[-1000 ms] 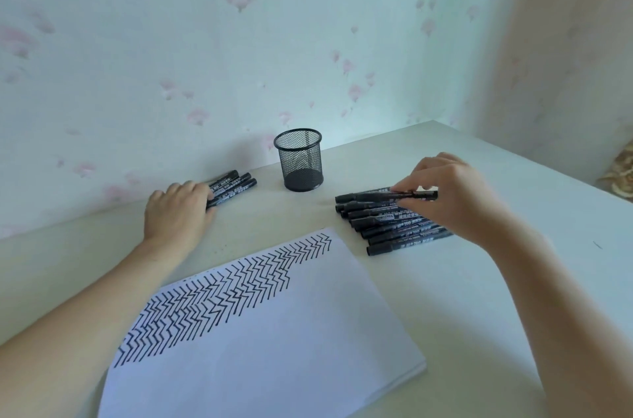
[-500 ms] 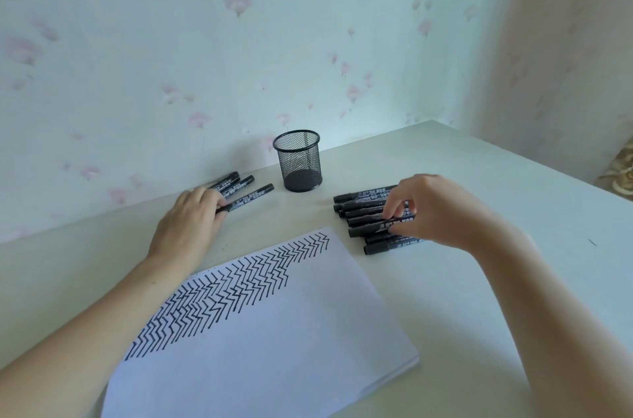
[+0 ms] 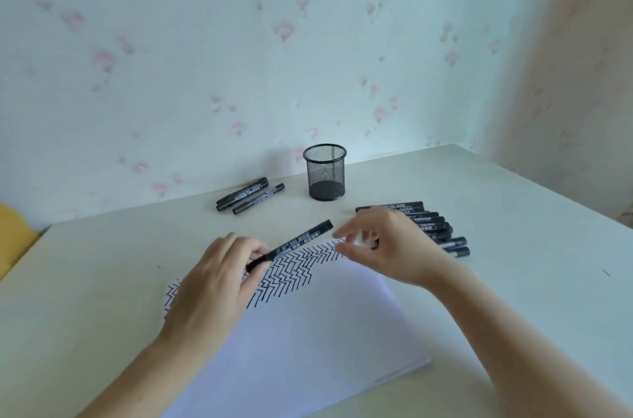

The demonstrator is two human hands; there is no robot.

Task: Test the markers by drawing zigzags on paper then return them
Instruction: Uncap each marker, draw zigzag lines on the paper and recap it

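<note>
Item: black marker (image 3: 297, 242), capped, slim rigid barrel with a printed label. Location: held above the far edge of the paper (image 3: 308, 332), angled up and away toward the right, its near end in the left hand (image 3: 219, 277).

Handling (judged): light and stiff, smooth plastic that could roll or slip; best taken at mid-barrel for writing, with the cap end pulled straight off.

Left hand: fingers curled round the marker's lower end, pinching it between thumb and fingertips; wrist low over the zigzag rows (image 3: 291, 270).

Right hand (image 3: 387, 246): raised just beyond the marker's far tip, fingers loosely spread and reaching toward it, not touching. It is motion-blurred, and a dark speck behind the fingers may belong to the row behind it; whether it holds anything cannot be told for certain.

Other stock: row of markers (image 3: 431, 229) on the table (image 3: 513, 280) at right; two markers (image 3: 250, 195) at left of the mesh pen cup (image 3: 325, 174), which appears empty.
</note>
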